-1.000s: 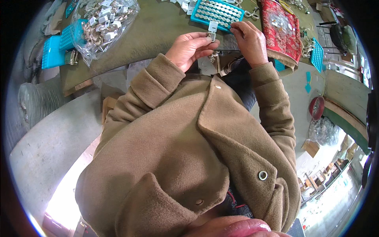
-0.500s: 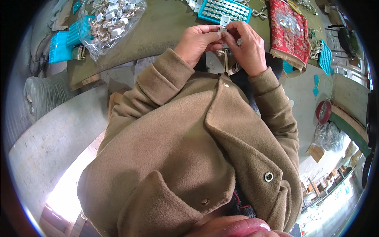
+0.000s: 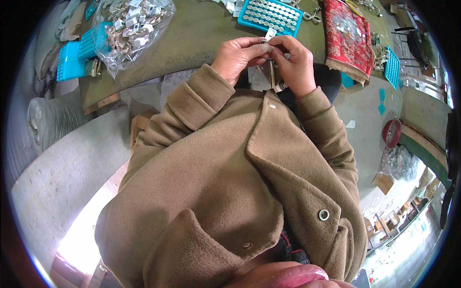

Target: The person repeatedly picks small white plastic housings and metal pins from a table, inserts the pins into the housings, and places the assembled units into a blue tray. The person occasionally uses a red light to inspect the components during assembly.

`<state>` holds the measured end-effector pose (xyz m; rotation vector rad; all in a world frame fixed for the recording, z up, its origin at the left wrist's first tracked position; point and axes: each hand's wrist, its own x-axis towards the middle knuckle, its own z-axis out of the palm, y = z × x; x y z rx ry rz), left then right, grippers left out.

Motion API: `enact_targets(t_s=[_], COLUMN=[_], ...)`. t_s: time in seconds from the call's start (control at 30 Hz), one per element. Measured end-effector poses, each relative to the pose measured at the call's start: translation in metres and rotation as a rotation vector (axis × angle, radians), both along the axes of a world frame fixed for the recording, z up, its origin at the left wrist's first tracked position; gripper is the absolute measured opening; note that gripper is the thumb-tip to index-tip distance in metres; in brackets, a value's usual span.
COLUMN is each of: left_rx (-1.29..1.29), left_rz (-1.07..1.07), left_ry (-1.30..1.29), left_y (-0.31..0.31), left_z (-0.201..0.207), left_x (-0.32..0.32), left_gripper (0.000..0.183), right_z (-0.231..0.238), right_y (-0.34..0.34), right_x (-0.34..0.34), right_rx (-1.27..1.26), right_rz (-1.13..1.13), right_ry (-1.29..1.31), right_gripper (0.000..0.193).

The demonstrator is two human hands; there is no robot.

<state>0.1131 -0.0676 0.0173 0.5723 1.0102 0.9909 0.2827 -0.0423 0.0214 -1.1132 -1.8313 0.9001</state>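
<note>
Above the near edge of the work table, my left hand and my right hand meet with thumbs and fingertips pinched. Between them is a small piece with a white tag sticking up; the fingers cover most of it, so its kind is unclear. Just beyond the hands lies a turquoise tray set with rows of small, round, silvery-white pieces. White tags and loose metal pieces are scattered around that tray.
At the left, a clear plastic bag bulges with tagged metal pieces beside turquoise trays. A red patterned cloth drapes over the table's right part, with a turquoise rack beyond. A red bowl is farther right, lower down.
My right hand has shifted slightly left and down and its fingers have closed in more. The white tag has tilted and sits a little lower.
</note>
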Motion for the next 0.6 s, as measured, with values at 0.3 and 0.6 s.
enact_targets(t_s=[0.3, 0.6], left_rx=[0.107, -0.014], left_rz=[0.089, 0.037], left_ry=[0.032, -0.026], left_y=[0.003, 0.01], left_z=[0.003, 0.005], left_x=[0.006, -0.009], left_gripper=[0.023, 0.022], right_z=[-0.002, -0.005], right_y=[0.01, 0.032], right_x=[0.003, 0.013], right_rx=[0.164, 0.004], right_rz=[0.051, -0.199], right_ry=[-0.056, 0.024], right_gripper=[0.01, 0.012])
